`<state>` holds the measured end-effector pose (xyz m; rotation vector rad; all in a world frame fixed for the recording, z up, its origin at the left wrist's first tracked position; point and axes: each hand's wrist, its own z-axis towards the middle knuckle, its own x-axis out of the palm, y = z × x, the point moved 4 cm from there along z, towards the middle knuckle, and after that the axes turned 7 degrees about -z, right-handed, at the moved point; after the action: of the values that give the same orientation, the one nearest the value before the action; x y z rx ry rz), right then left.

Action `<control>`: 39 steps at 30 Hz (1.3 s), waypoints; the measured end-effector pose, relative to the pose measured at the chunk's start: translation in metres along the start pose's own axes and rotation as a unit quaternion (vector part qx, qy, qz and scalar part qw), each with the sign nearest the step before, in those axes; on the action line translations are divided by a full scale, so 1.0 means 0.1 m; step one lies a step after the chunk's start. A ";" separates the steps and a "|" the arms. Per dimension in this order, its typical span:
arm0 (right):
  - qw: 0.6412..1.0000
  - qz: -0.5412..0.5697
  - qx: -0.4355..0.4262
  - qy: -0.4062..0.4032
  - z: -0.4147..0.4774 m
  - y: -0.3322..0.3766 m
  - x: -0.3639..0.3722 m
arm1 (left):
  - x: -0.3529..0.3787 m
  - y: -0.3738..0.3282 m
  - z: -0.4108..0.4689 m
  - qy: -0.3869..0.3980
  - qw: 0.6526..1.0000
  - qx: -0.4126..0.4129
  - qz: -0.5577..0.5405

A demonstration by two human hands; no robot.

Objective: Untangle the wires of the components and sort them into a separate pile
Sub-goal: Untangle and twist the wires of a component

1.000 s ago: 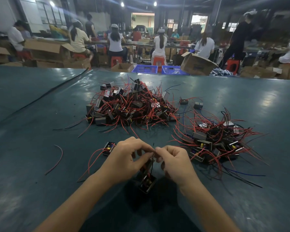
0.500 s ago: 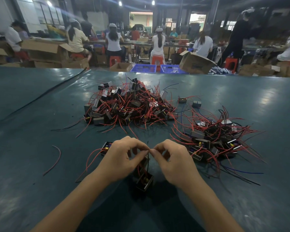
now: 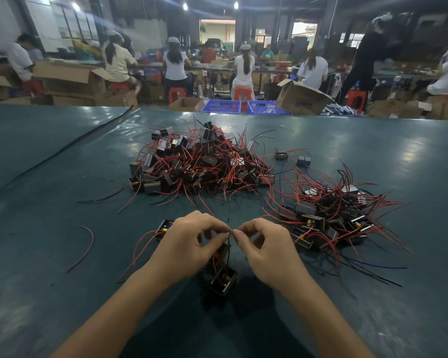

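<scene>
Over the near surface (image 3: 62,293) | left hand (image 3: 189,244) and right hand (image 3: 269,250) each pinch wires (image 3: 228,251) of a component (image 3: 224,281) (just below them) | judgement: tease strands apart slowly, not yanking.

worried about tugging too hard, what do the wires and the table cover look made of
Wires: probably plastic-insulated, red or black, fairly matte; they hold soft springy curves, cores not visible. Table cover: apparently a vinyl or rubbery sheet, dark teal, semi-gloss; it shows bright reflected patches and slight wrinkles.
</scene>
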<state>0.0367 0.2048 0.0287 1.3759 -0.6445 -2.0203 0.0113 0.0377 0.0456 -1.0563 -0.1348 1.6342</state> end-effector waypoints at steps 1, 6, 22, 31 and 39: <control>1.000 0.011 0.017 0.009 0.00 -0.02 0.01 | 0.00 0.00 0.00 0.001 1.000 0.002 0.003; 0.998 0.030 0.026 0.040 0.00 0.00 0.02 | 0.01 0.01 0.00 0.000 1.000 0.010 0.002; 0.992 0.110 0.058 0.036 -0.02 0.07 0.02 | 0.01 0.01 -0.02 -0.039 0.999 0.002 -0.024; 0.962 0.243 0.100 -0.081 0.05 -0.05 -0.13 | -0.23 0.07 0.01 -0.174 0.983 -0.041 0.026; 0.922 0.283 0.114 -0.238 0.11 -0.15 -0.38 | -0.38 0.42 -0.02 -0.074 0.946 -0.180 0.258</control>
<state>0.0343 0.2431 0.0470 0.6710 -1.3548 -1.8229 -0.0186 -0.0098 0.0407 -1.3196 -0.2818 2.2245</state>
